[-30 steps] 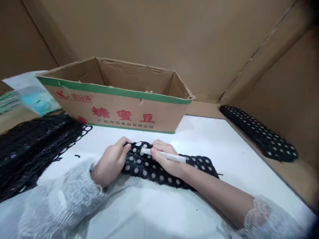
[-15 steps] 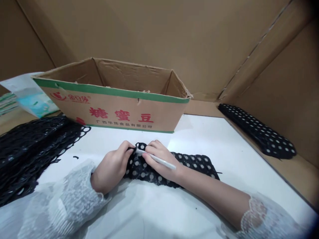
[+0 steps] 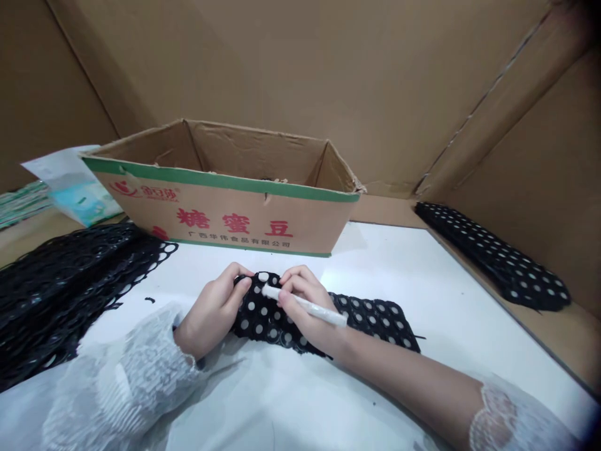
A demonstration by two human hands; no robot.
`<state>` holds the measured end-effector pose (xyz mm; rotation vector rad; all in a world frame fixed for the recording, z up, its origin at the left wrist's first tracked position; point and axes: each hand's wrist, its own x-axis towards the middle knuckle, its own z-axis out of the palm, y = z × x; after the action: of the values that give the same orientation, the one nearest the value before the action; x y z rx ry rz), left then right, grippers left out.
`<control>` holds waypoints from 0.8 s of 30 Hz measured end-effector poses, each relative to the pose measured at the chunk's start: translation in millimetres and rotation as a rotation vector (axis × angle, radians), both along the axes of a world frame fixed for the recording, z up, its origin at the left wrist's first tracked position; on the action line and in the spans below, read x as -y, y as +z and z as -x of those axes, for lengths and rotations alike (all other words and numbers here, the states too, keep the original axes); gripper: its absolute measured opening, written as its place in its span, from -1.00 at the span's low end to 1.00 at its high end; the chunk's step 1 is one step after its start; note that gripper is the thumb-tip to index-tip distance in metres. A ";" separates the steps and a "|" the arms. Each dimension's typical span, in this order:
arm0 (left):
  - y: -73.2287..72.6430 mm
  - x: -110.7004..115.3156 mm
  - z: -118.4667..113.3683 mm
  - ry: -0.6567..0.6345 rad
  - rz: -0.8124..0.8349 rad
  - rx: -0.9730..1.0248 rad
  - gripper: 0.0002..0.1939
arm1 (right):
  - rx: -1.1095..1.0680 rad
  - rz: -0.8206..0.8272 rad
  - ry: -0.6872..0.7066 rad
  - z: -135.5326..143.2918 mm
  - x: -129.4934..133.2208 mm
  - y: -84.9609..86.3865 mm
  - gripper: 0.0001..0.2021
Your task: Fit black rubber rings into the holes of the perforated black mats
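A black sheet with rows of pale round spots (image 3: pixel 251 307) lies on the white tabletop before me, its left end slightly raised. At its far left corner my left hand (image 3: pixel 213 307) pinches the edge between thumb and fingers. My right hand (image 3: pixel 312 307) rests across the sheet's middle and grips a white pen-shaped tool (image 3: pixel 323 313) like a pen. The tool's tip is near the spots at the top edge, close to a whiter oval piece (image 3: pixel 263 276). Whether the tip touches the sheet I cannot tell.
An open cardboard box (image 3: pixel 225 207) stands behind my hands. Black sheets full of round holes (image 3: pixel 84 282) are piled at left, near a white and turquoise plastic packet (image 3: pixel 82 194). Black spotted sheets (image 3: pixel 493 257) lie at right. Cardboard walls (image 3: pixel 375 81) enclose the table.
My right hand and the tool have drawn back slightly to the right from the left hand's fingertips, showing more of the sheet's top edge. The view has shifted slightly.
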<state>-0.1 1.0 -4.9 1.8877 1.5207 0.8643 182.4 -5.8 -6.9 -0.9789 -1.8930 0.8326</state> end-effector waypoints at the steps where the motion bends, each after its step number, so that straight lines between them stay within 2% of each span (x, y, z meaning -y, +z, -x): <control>1: 0.0 -0.2 -0.1 -0.001 0.006 0.013 -0.77 | 0.023 -0.045 0.031 -0.7 -0.2 -0.3 -0.86; 4: -1.0 -2.4 -0.4 -0.011 0.052 0.087 -0.77 | 0.114 -0.197 0.122 -3.2 0.4 -0.4 -0.92; 11: -1.0 -3.6 -2.7 -0.004 0.128 0.212 -0.75 | 0.342 -0.432 0.118 -3.0 1.3 -8.7 -0.89; 15: -0.8 -2.4 -3.6 -0.004 0.114 0.214 -0.77 | 0.454 -0.534 0.070 -0.7 1.0 -7.8 -0.87; 24: -0.5 -1.1 -3.3 0.015 0.175 0.245 -0.72 | 0.507 -0.645 0.071 -1.1 4.1 -7.5 -0.85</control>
<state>3.2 2.1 -5.4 1.5855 1.4131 0.9014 183.5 -10.0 -14.4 -0.7485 -2.4090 -0.0379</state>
